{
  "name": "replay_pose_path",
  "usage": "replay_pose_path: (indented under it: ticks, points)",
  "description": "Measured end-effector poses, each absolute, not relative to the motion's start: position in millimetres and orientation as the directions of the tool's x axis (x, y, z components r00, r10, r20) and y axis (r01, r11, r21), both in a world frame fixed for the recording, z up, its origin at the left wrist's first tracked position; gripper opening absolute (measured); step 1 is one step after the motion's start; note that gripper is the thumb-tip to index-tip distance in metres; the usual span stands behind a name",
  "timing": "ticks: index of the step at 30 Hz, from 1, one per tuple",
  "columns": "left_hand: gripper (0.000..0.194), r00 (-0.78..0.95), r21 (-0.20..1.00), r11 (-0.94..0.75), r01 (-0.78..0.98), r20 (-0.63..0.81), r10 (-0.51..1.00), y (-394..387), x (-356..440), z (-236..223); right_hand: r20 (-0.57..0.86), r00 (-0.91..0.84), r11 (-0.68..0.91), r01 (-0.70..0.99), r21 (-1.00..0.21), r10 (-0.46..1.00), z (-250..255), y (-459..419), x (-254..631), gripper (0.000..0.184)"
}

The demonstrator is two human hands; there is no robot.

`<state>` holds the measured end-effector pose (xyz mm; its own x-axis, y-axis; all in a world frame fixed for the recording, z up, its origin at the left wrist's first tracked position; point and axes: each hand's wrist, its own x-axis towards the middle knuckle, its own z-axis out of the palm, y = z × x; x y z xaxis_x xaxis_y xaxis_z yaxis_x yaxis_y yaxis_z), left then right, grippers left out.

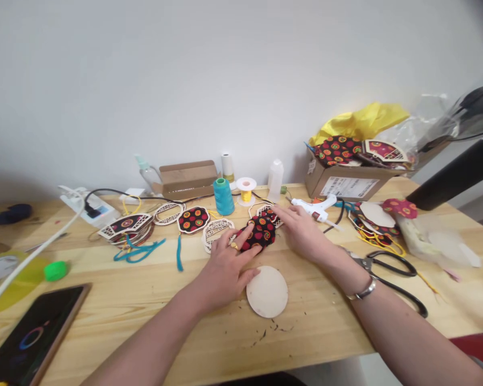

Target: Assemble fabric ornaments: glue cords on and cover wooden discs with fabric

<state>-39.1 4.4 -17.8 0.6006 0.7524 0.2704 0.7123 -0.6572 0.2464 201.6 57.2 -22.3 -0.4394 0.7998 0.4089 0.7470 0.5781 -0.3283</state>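
While the left hand (225, 265) lies spread over dark printed fabric (265, 234) mid-frame, right hand (300, 228) outstretched alongside, light pressure seems wise.

Patch (266, 232) — matt cloth (wooden table (145, 300)).

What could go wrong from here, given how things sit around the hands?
The right hand is close to the glue gun; if that is hot, which the view cannot show, a slip might mean a burn. The scissors lie beside the right forearm, so moving it could knock them. The left hand rests on the dark patterned fabric piece, its thumb at the pale round disc, which it might nudge.
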Motion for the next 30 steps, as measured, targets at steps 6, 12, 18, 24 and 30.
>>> replay_pose_path:
  ticks: [6,12,18,24,30]
  points:
    - [0.038,0.633,0.235,-0.671,0.703,0.224,0.741,6,-37,-23,0.312,-0.530,0.595,0.785,-0.171,0.789,-26,57,201,0.058]
    - [0.035,0.608,0.249,-0.676,0.693,0.301,0.734,8,-38,-22,0.364,-0.568,0.656,0.729,-0.194,0.738,-24,57,198,0.044]
    - [0.024,0.649,0.190,-0.720,0.668,0.326,0.688,10,-35,-17,0.367,-0.631,0.706,0.699,-0.113,0.684,-22,55,198,0.030]
    - [0.023,0.627,0.191,-0.708,0.680,0.350,0.696,13,-38,-23,0.370,-0.694,0.749,0.663,-0.007,0.617,-21,54,194,0.036]
    - [0.027,0.582,0.288,-0.702,0.652,0.404,0.706,13,-41,-29,0.413,-0.647,0.715,0.699,-0.014,0.641,-11,48,195,0.044]
